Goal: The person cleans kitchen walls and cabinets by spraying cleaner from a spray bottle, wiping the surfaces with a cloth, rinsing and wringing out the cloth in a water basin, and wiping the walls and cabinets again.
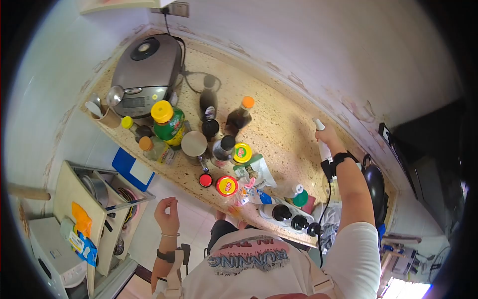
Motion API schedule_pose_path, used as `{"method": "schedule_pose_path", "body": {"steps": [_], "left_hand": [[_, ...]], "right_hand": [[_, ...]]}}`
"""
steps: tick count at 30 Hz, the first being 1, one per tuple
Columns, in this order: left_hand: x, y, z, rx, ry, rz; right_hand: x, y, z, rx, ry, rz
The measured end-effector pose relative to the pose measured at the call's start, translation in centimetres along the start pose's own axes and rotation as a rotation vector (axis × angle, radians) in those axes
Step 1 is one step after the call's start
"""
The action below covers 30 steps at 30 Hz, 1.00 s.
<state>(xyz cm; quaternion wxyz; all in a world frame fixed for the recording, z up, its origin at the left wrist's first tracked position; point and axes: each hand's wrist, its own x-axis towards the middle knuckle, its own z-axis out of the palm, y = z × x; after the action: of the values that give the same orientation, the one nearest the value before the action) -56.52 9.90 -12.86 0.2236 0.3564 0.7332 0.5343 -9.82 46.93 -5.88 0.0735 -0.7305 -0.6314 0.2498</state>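
My right hand (pixel 327 137) reaches over the right part of the counter, its fingers closed around a slim white bottle (pixel 324 151) with a narrow top. Beside the counter's front edge, my left hand (pixel 167 214) hangs in the air with its fingers curled together and nothing visible in them. Closest to the left hand on the counter are a small jar with a red lid (pixel 205 180) and a larger red-lidded jar (pixel 227 186). Below the right hand lie a green-capped container (pixel 299 198) and several bottles with black caps (pixel 282 213).
A rice cooker (pixel 147 74) stands at the far left end. Sauce bottles (pixel 239 117), a yellow-capped green bottle (pixel 169 122) and a packet (pixel 256 169) crowd the counter (pixel 279 124). A black pan (pixel 374 187) is at the right; an open drawer rack (pixel 107 199) is lower left.
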Motion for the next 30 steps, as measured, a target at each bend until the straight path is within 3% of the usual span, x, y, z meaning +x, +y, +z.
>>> {"method": "schedule_pose_path", "body": {"steps": [2,5,6,9,15,23,30], "left_hand": [[-0.4,-1.3,0.4,-0.024,-0.056,-0.08],[-1.0,-2.9,1.8,-0.071,-0.146,-0.143],[-1.2,-3.5,2.5,-0.091,-0.175,-0.153],[-1.8,-4.9,4.1,-0.102,-0.265,-0.152],[-2.1,-5.9,5.4,-0.049,-0.417,-0.14],[-1.7,-6.2,5.7,-0.123,-0.462,-0.126],[-2.3,-7.5,5.1,-0.067,-0.46,-0.154]], "right_hand": [[-2.0,2.7,-1.3,0.002,-0.012,0.071],[-6.2,4.5,-4.2,0.288,-0.127,0.232],[-7.7,5.4,-4.6,0.455,-0.096,0.182],[-10.2,8.1,-6.0,0.442,-0.078,0.193],[-12.5,10.9,-7.2,0.353,0.256,0.322],[-12.2,10.7,-8.3,0.79,0.33,0.134],[-10.1,6.7,-9.4,0.632,0.428,0.088]]}}
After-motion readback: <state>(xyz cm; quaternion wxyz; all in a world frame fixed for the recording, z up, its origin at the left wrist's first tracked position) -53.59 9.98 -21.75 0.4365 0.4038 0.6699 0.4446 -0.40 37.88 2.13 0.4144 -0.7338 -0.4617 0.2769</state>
